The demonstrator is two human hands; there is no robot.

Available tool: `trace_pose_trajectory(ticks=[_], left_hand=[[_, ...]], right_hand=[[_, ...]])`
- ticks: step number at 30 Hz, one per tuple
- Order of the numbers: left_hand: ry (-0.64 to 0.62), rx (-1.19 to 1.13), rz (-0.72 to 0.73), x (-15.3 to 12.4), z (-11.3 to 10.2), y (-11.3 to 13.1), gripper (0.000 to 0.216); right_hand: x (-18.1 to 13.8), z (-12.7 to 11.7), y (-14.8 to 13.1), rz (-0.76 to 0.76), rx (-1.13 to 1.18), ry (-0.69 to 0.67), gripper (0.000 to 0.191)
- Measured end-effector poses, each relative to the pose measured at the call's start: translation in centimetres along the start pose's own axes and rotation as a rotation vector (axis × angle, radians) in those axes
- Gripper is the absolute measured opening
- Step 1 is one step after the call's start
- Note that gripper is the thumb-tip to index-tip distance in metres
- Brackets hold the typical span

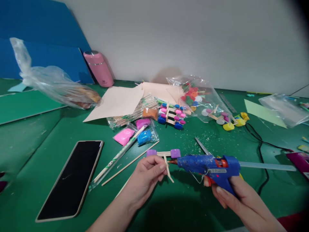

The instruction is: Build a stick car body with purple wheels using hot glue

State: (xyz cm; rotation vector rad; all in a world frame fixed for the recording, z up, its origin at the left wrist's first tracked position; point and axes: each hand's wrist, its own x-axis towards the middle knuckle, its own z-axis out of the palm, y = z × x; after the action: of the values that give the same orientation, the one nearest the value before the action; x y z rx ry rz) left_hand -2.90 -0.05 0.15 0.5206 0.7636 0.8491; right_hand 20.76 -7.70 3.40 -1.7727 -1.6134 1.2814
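Between the thumb and fingers of my left hand (151, 170) is a small wooden stick piece (169, 172), pointing down and to the right. My right hand (238, 199) grips a blue hot glue gun (205, 166) by its handle, with fingers at the orange trigger. The gun's nozzle meets or nearly meets the stick; I cannot tell if they touch. A clear glue stick (267, 166) juts from its back. Just behind my left hand lies a stick piece with purple clay ends (175, 153). Scissors (202, 145) lie behind the gun, partly hidden by it.
A phone (71, 180) lies at left, near wrapped chopsticks (118, 158). Clay packets (124, 136), small stick-and-clay models (171, 116) and a pink bottle (98, 69) stand farther back. A black cord (260, 145) runs along the right.
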Motion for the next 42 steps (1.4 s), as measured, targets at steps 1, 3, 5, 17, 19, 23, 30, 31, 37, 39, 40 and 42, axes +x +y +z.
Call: trace_pose_trajectory(ticks=[1, 3, 5, 17, 19, 23, 30, 31, 37, 39, 40, 42], left_hand=[[-0.001, -0.003, 0.001, 0.00, 0.00, 0.02, 0.015], [0.001, -0.008, 0.001, 0.01, 0.00, 0.02, 0.015], [0.007, -0.007, 0.000, 0.02, -0.02, -0.01, 0.015], [0.015, -0.006, -0.001, 0.00, 0.02, 0.03, 0.015], [0.014, -0.009, -0.001, -0.01, 0.03, 0.03, 0.015], [0.019, -0.007, -0.009, -0.02, 0.03, 0.03, 0.015], [0.007, -0.010, 0.006, -0.01, 0.06, 0.04, 0.015], [0.007, -0.011, 0.008, -0.01, 0.05, 0.03, 0.015], [0.002, -0.009, 0.011, -0.04, -0.03, -0.09, 0.014], [0.004, -0.008, 0.008, -0.05, -0.03, -0.10, 0.014], [0.003, -0.010, 0.008, -0.05, -0.03, -0.10, 0.013], [-0.002, -0.021, 0.011, -0.03, -0.03, -0.11, 0.012]], right_hand=[[-0.03, 0.00, -0.06, -0.003, -0.003, 0.001, 0.024], [-0.09, -0.03, -0.15, -0.019, -0.008, 0.007, 0.023], [-0.16, -0.09, -0.18, -0.049, -0.015, 0.011, 0.022], [-0.26, -0.06, -0.39, -0.054, -0.081, 0.017, 0.020], [-0.33, -0.08, -0.26, -0.049, -0.075, 0.015, 0.021], [-0.47, -0.21, -0.11, -0.061, -0.104, 0.033, 0.021], [-0.41, -0.15, -0.24, -0.087, -0.158, 0.067, 0.024], [-0.41, -0.13, -0.27, -0.093, -0.161, 0.073, 0.024], [-0.54, -0.20, -0.28, -0.100, -0.164, 0.061, 0.023], [-0.66, -0.25, -0.18, -0.093, -0.164, 0.044, 0.023], [-0.73, -0.27, -0.11, -0.088, -0.167, 0.036, 0.023], [-0.88, -0.29, 0.05, -0.073, -0.175, 0.033, 0.023]])
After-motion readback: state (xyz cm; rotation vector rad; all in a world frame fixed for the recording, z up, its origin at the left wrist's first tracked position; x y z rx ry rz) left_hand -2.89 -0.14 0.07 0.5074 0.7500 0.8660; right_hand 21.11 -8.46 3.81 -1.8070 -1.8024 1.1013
